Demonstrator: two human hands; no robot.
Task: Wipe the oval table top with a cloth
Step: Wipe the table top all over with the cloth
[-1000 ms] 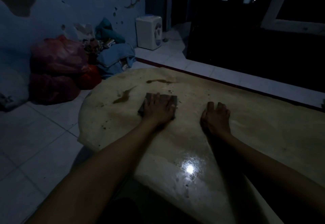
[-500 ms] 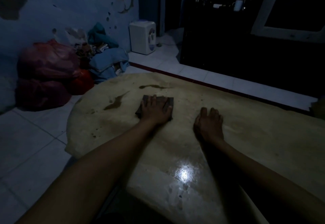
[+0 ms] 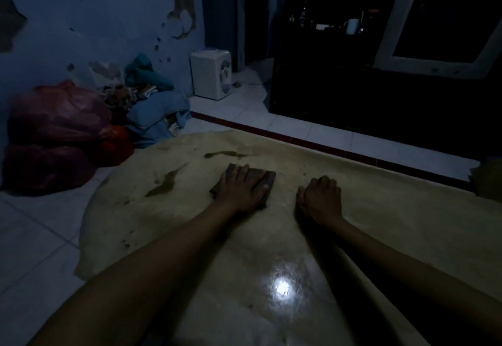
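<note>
Left hand (image 3: 240, 186) presses flat on the cloth (image 3: 264, 180), fingers toward the one o'clock stain (image 3: 226, 153). Right hand (image 3: 320, 199), fingers loosely bent and holding nothing, likely braces on the table (image 3: 380, 223).

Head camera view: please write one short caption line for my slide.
Left hand presses a dark cloth flat on the stained oval table; right hand rests beside it.

Against your peeling blue wall (image 3: 81, 19): red plastic bags (image 3: 57, 117), blue cloth heap (image 3: 157, 109) just beside them. White dispenser (image 3: 211, 74) on tiled floor (image 3: 32, 237). White-framed screen (image 3: 445, 30) and white mug (image 3: 352, 26) on dark cabinet (image 3: 353, 95).
</note>
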